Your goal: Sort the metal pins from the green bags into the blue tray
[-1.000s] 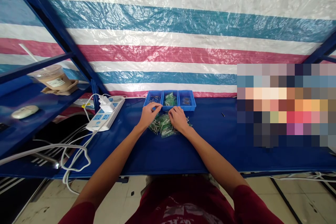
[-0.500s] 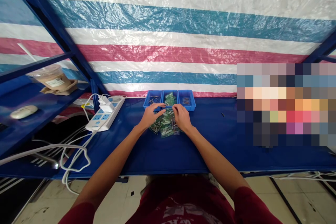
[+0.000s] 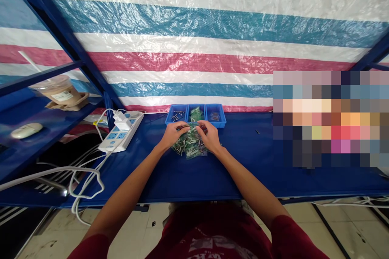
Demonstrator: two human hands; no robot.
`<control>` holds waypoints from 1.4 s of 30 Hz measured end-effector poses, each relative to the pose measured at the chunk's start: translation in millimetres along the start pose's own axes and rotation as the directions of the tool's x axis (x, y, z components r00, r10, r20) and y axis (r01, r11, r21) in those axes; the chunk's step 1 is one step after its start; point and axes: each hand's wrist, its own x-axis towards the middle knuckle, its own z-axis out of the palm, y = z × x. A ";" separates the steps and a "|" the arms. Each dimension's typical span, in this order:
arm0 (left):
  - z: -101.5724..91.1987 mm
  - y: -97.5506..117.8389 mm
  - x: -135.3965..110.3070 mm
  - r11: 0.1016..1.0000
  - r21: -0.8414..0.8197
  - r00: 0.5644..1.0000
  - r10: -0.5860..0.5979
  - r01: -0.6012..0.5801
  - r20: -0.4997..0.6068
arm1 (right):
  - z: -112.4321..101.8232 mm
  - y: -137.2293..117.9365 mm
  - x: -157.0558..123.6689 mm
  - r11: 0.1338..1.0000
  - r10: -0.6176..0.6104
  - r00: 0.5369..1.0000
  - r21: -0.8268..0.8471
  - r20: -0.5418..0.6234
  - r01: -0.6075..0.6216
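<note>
Above blue tabletop [image 3: 249, 166], left hand [image 3: 174, 135], right hand [image 3: 210, 136] seemingly pinching filmy greenish bag [image 3: 192, 127]

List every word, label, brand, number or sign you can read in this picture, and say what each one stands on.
No text reads with certainty.
White label on the drink cup: too small to read.
Pale print on the red shirt: too blurred to read surely.
Power strip: no legible marking.
Green packets: no lettering distinguishable.
</note>
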 end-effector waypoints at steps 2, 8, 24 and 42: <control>-0.8 -0.1 -0.7 1.000 0.024 1.000 0.013 -0.012 -0.019 | 0.4 0.2 0.3 1.000 0.000 0.999 0.005 0.053 0.000; 1.3 4.8 -2.9 0.998 -0.048 0.999 -0.046 0.045 -0.023 | 0.1 0.4 2.0 0.997 0.048 0.999 0.068 -0.012 -0.047; -1.1 10.7 -0.5 0.995 -0.094 0.995 -0.034 0.043 0.095 | -0.5 -1.6 2.3 0.988 0.092 0.992 0.132 -0.086 -0.080; -1.8 7.0 -2.0 1.000 -0.027 0.999 -0.007 0.009 0.043 | -1.4 -4.3 0.5 0.973 0.138 0.990 0.185 -0.009 -0.134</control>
